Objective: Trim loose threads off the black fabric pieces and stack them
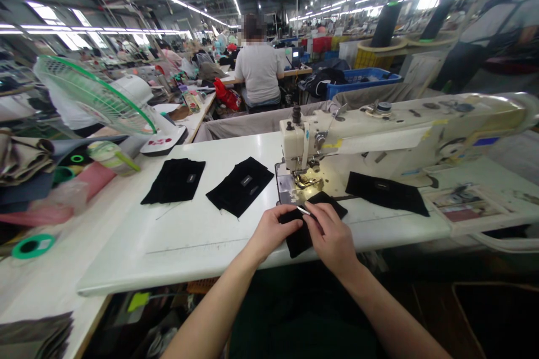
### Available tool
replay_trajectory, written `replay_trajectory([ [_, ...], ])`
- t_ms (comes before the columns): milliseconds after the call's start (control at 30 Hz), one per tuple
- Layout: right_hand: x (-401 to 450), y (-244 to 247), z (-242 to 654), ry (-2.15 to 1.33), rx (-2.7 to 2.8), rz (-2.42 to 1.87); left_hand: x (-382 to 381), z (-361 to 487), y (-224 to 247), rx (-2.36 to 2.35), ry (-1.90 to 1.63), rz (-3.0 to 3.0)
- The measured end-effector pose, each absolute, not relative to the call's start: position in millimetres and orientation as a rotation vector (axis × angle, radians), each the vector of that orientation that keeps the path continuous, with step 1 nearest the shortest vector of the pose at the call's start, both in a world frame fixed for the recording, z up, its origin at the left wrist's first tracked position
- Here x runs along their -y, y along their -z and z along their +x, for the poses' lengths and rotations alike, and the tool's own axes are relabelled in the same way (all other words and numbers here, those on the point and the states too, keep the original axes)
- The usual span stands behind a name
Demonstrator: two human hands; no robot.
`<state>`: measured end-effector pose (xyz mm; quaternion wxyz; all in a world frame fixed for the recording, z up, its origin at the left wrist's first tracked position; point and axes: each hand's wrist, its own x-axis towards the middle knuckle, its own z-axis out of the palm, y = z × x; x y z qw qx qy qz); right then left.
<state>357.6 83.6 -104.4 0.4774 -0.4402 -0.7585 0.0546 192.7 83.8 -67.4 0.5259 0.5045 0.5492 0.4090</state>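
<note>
Just in front of the sewing machine point(305, 146), my two hands meet over a black fabric piece point(298, 241). My left hand point(272, 231) pinches its left edge between thumb and fingers. Closed on the same cloth from the other side is my right hand point(332, 235). A small white strip point(303, 210) shows between the fingertips; what it is exactly I cannot make out. Part of the cloth lies beyond my right fingers, close to the needle plate. Two black pieces with small labels point(173, 182) point(239, 185) lie to the left, and another labelled black piece point(385, 192) lies right.
A fan with a green rim point(96, 95) stands at the left, near a green tape roll point(33, 246) and folded cloth. An inset tray point(467, 202) with small parts is at the right. Ahead, a person in a grey shirt point(259, 70) sits near a blue crate point(366, 81).
</note>
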Motion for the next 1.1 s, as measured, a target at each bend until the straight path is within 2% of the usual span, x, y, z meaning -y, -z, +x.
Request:
replay_trajectory([
  [1100,-81.5,104.4,357.0,-0.140,1.854,-1.077,-84.4,192.1,66.7,-1.301,-1.001,1.230],
])
